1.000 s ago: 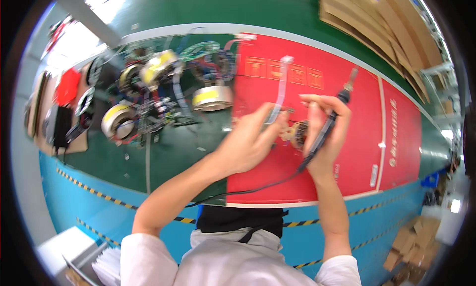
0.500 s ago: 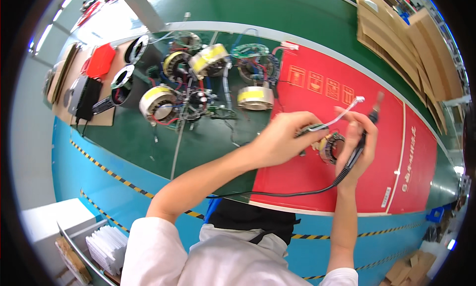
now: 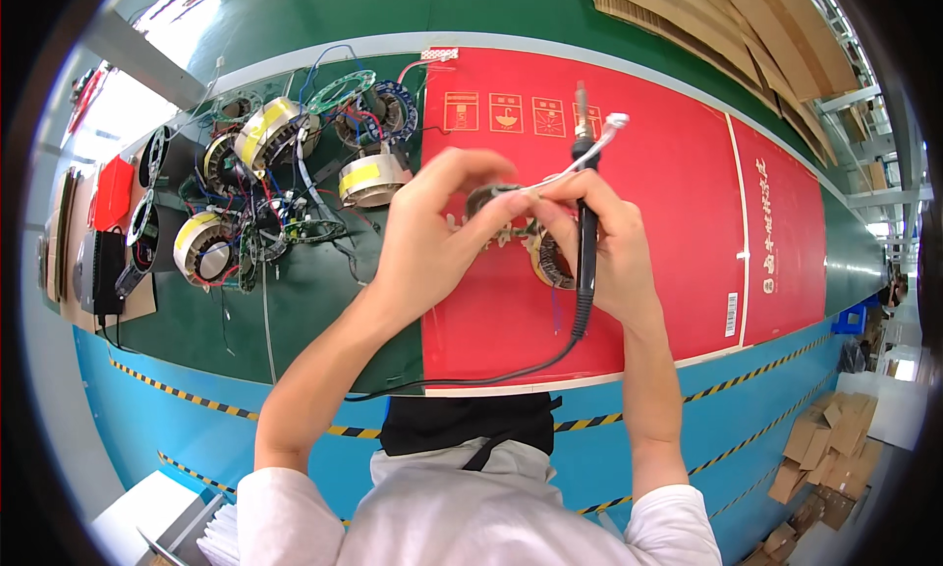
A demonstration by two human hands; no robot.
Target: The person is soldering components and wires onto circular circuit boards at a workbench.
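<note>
My left hand [image 3: 427, 237] is closed on a small circuit board [image 3: 481, 198], partly hidden by the fingers. My right hand [image 3: 617, 247] grips a black soldering iron [image 3: 587, 247] along its palm, its metal tip pointing away from me. The thumb and index finger of that hand also meet at the board, by the root of a white cable [image 3: 582, 163] whose white plug stands off to the right. Below both hands a copper-wound stator ring [image 3: 550, 262] shows in part. Whether it hangs from the board or rests on the red sheet [image 3: 668, 281], I cannot tell.
Several stators with yellow tape, such as one stator [image 3: 368, 181], crowd the green table's left side among wires and green boards. Beyond them are dark cylindrical housings [image 3: 157, 237] and a black power box [image 3: 101, 271]. The iron's cord [image 3: 462, 380] runs along the front edge.
My right hand has come in to meet the left, and its fingertips are now at the board and cable. The iron has swung more upright. The whole view has shifted to the right.
</note>
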